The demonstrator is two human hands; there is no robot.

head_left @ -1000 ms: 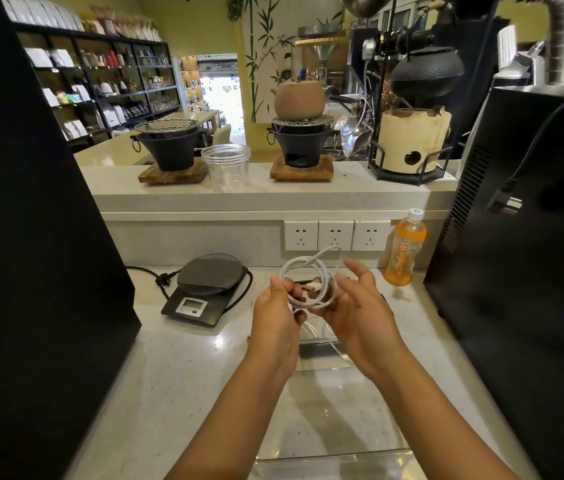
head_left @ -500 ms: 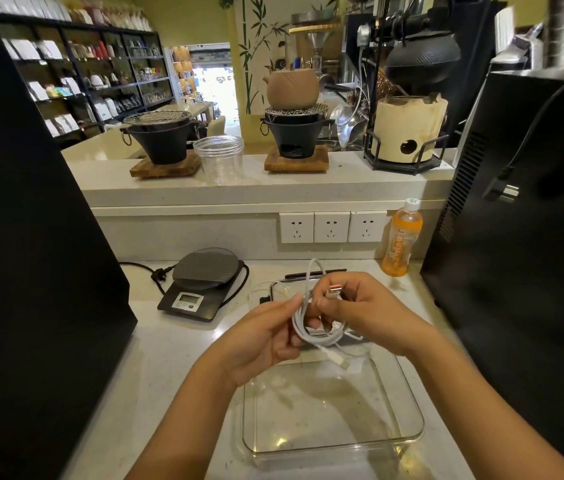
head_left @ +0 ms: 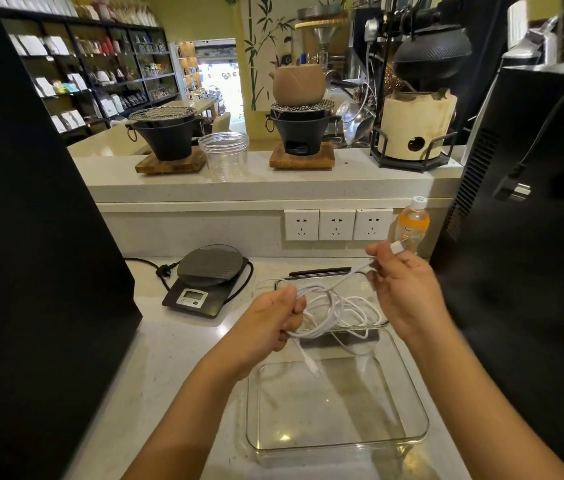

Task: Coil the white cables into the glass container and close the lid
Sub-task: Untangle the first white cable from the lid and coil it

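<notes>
Here, labelled:
L hand [head_left: 275,323]: clenched on white cable [head_left: 329,306] loops.
R hand [head_left: 403,289]: pinching cable end.
Glass container [head_left: 419,403]: below, on countertop [head_left: 169,358].

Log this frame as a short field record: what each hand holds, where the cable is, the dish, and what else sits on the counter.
left hand: closed around the looped bundle of white cable
right hand: pinching a cable end with a white plug, raised to the right
cable position: held above the far edge of the glass dish, one end dangling over it
glass dish: open, nothing inside
lid: not clear
counter items: black scale, orange bottle, black pen
</notes>
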